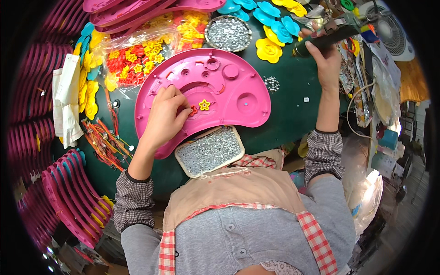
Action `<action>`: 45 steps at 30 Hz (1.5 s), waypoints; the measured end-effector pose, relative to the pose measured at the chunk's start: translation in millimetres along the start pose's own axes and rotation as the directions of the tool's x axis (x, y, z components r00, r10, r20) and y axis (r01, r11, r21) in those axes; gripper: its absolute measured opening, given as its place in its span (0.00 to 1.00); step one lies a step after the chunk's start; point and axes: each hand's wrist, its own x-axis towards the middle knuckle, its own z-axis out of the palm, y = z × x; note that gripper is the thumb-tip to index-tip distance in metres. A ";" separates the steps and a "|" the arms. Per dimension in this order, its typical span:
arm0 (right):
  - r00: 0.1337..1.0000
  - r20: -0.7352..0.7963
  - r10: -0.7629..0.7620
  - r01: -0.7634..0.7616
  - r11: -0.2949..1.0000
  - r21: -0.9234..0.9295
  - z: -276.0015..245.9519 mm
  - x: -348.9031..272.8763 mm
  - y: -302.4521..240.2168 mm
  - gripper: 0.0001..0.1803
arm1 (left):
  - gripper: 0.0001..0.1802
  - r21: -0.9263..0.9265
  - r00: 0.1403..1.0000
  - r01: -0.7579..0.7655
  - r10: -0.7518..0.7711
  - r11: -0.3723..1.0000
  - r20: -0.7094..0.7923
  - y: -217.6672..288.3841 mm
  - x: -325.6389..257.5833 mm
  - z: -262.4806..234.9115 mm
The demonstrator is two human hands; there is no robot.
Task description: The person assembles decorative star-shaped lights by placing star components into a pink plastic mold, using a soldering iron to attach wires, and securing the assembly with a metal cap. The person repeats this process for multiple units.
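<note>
A pink curved plastic panel lies on the green table, with round recesses and small posts on its upper side. My left hand is over its left half, fingers bent together in a pinch at a small red star-shaped piece. Right beside that piece, a yellow star-shaped piece sits on the panel. At the upper right, my right hand is wrapped round a dark power screwdriver, raised and tilted, its tip pointing left and apart from the panel.
A white tray of screws stands against the panel's near edge, and a round bowl of metal parts behind it. Bags of star pieces, wires, yellow flower shapes and stacked pink panels surround it. A fan stands far right.
</note>
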 end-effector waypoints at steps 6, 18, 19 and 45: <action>0.987 -0.060 -0.152 0.160 0.970 0.182 13.3 -44.5 -4.6 0.28 | 0.05 0.052 1.000 -0.007 0.007 0.999 -0.003 0.5 2.6 3.5; 0.968 0.228 -0.109 0.050 0.967 0.248 30.3 -61.2 -32.3 0.29 | 0.04 0.056 0.999 0.015 -0.017 0.998 0.028 2.9 6.8 2.5; 0.975 0.206 -0.088 0.022 0.954 0.300 33.6 -61.7 -32.2 0.25 | 0.04 0.052 0.999 0.019 -0.021 0.998 0.026 3.9 5.3 0.6; 0.936 -0.097 -0.338 0.343 0.819 0.460 86.1 -93.2 -75.8 0.26 | 0.11 -0.039 0.998 -0.010 0.008 0.999 -0.064 0.4 2.4 0.9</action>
